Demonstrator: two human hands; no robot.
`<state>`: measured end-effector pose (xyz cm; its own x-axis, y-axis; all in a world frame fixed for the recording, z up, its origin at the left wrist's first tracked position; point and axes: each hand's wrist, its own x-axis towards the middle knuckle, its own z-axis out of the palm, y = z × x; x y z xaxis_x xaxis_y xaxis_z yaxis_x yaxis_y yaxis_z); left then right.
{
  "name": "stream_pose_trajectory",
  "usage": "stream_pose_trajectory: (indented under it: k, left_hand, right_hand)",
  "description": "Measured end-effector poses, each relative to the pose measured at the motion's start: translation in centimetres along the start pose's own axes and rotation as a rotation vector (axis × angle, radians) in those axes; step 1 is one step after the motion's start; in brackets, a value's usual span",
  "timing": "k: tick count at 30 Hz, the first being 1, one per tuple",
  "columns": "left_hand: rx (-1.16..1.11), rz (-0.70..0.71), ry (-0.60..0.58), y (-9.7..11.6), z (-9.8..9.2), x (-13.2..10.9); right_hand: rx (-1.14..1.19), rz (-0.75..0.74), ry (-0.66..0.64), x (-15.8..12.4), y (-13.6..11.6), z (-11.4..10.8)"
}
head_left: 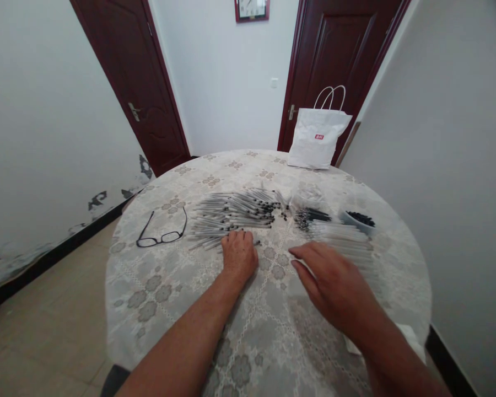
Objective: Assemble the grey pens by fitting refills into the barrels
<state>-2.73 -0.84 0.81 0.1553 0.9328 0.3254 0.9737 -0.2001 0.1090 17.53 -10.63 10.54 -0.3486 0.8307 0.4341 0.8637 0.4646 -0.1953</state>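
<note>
Left hand curled, pen pile touching fingers; grasp unclear. Right hand flat, empty. Pile judged light, slippery; pinch mid-barrel.

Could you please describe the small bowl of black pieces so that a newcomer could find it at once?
On the round table, look toward its right side, beyond the right hand and the row of clear tubes. The small bowl sits there; it alone is a pale dish heaped with tiny black pieces.

Left of pens, glasses (bag behind).
</note>
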Motion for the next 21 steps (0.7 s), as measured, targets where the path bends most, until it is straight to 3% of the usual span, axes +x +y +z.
stream_pose_trajectory:
  k: [4,10,15,21]
  left_hand:
    - [-0.003,0.023,-0.004,-0.1,0.3,0.0]
    - [-0.021,0.044,0.02,-0.2,0.6,0.0]
    - [-0.04,0.056,0.003,-0.2,0.4,0.0]
    - [-0.04,0.056,-0.038,-0.6,0.1,0.0]
  right_hand:
    - [0.049,0.012,-0.127,0.9,-2.7,1.7]
    - [0.027,0.11,-0.252,2.7,-3.1,4.5]
    - [0.059,0.191,-0.203,2.9,-2.7,7.6]
    - [0.154,0.177,-0.143,2.3,-3.0,10.0]
